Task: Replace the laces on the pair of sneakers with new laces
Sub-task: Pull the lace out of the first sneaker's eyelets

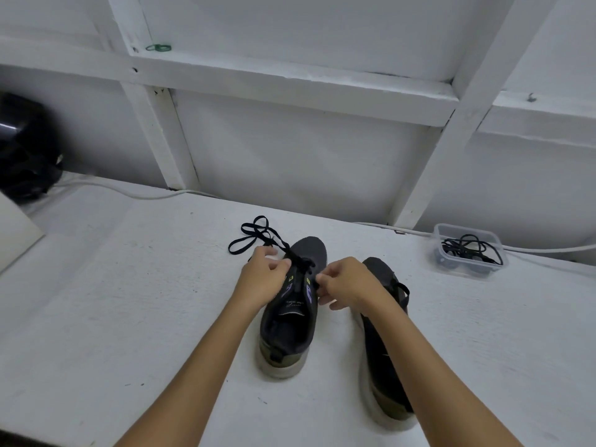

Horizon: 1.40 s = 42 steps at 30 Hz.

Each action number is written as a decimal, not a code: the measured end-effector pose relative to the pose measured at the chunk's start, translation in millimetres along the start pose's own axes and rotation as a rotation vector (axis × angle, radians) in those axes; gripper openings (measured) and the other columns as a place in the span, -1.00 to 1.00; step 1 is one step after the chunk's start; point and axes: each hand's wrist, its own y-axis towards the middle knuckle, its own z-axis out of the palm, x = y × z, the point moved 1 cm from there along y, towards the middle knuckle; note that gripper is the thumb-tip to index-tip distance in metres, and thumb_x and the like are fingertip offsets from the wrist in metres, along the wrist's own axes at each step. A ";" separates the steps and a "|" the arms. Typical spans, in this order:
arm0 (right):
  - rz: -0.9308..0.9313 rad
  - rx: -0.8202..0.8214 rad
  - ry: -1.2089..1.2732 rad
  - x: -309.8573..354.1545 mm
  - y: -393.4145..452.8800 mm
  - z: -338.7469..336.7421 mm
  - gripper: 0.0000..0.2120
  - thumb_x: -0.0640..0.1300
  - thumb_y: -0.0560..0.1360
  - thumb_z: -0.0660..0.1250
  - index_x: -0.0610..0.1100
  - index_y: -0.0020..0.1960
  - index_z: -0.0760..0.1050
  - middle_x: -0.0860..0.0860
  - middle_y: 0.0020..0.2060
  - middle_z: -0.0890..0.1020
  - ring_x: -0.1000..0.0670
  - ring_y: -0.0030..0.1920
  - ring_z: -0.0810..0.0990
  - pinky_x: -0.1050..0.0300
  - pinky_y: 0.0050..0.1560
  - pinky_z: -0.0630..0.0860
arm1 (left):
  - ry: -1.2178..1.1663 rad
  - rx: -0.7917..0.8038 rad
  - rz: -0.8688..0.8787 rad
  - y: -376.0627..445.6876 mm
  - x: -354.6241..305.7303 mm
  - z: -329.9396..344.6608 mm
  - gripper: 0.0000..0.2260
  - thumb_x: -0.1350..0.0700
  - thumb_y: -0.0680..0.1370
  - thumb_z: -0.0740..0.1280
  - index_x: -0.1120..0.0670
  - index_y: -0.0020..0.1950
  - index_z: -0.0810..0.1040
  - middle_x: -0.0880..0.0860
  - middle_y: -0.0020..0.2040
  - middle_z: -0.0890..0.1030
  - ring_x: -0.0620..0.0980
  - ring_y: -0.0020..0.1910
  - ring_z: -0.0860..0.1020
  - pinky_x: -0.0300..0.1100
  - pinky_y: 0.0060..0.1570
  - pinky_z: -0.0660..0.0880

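- Landmark: the left sneaker (290,317), dark upper with a pale sole, is standing on the white table (129,301), toe pointing away from the person.
- The left hand (263,279) is resting against the left side of this sneaker near the eyelets; its fingers are curling around the black lace (254,237) where it is leaving the shoe.
- The loose length of that lace is lying in loops on the table just beyond and to the left of the sneaker's toe.
- The right hand (346,282) is hovering at the sneaker's right eyelet row, fingertips pinching a short piece of lace there.
- The right sneaker (383,333) is standing just to the right of the landmark, parallel, partly covered by the right forearm.
- A clear plastic container (467,250) holding coiled black laces (471,248) is sitting well to the right of the sneaker, near the wall.
- A white cable (135,193) is running along the table's far edge, beyond the sneaker.
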 end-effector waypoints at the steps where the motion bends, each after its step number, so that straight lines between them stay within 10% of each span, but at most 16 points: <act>1: -0.052 -0.044 -0.095 -1.7 3.6 -2.2 -0.84 -0.10 0.61 0.34 -0.12 -0.04 0.66 0.00 -0.23 0.72 0.02 -0.23 0.71 0.12 -0.11 0.67 | 0.042 0.012 0.003 -3.0 -0.8 2.4 -0.72 -0.06 0.60 0.32 -0.01 0.27 0.46 -0.09 0.08 0.60 -0.15 0.02 0.55 -0.21 -0.01 0.39; 13: -0.332 -0.123 -0.436 6.5 21.3 -1.1 -0.88 -0.01 0.54 0.44 -0.01 0.00 0.71 0.11 -0.17 0.65 0.06 -0.12 0.60 0.12 -0.08 0.53 | 0.220 0.251 0.151 -29.2 8.5 17.8 -0.24 -0.22 0.50 0.38 -0.01 0.60 0.17 -0.07 0.58 0.23 -0.06 0.52 0.27 -0.08 0.45 0.28; 20: -0.422 -0.086 -0.518 17.3 22.6 -5.2 -0.90 -0.13 0.63 0.25 -0.14 0.04 0.50 -0.02 -0.08 0.54 -0.09 -0.05 0.53 0.08 -0.06 0.45 | 0.297 0.250 0.177 -30.8 8.6 18.5 -0.28 -0.08 0.55 0.31 0.01 0.63 0.08 -0.06 0.58 0.22 -0.03 0.47 0.33 -0.09 0.39 0.34; 27: -0.294 -0.148 -0.347 7.2 20.9 -3.6 -0.79 0.00 0.51 0.48 -0.09 0.06 0.62 0.06 -0.09 0.64 0.04 -0.08 0.59 0.31 -0.20 0.43 | 0.271 0.232 0.183 -32.1 6.1 19.1 -0.56 -0.04 0.55 0.32 -0.03 0.39 0.32 -0.05 0.30 0.44 -0.07 0.16 0.49 -0.19 0.01 0.40; 38: -0.385 -0.271 -0.452 12.3 17.9 -3.3 -0.89 -0.16 0.59 0.30 -0.17 0.05 0.57 -0.04 -0.05 0.65 -0.08 -0.05 0.59 0.06 -0.07 0.53 | 0.277 0.255 0.143 -31.3 4.5 18.2 -0.30 -0.08 0.55 0.32 0.02 0.62 0.11 -0.05 0.56 0.25 -0.01 0.46 0.34 -0.08 0.36 0.35; 42: -0.229 -0.259 -0.266 10.2 17.8 -0.8 -0.84 -0.04 0.56 0.38 -0.14 -0.07 0.60 -0.05 -0.15 0.69 -0.03 -0.25 0.65 0.06 -0.14 0.63 | 0.257 0.235 0.145 -32.1 1.5 20.4 -0.61 -0.04 0.53 0.33 -0.01 0.33 0.39 -0.06 0.21 0.47 -0.05 0.15 0.51 -0.13 0.06 0.47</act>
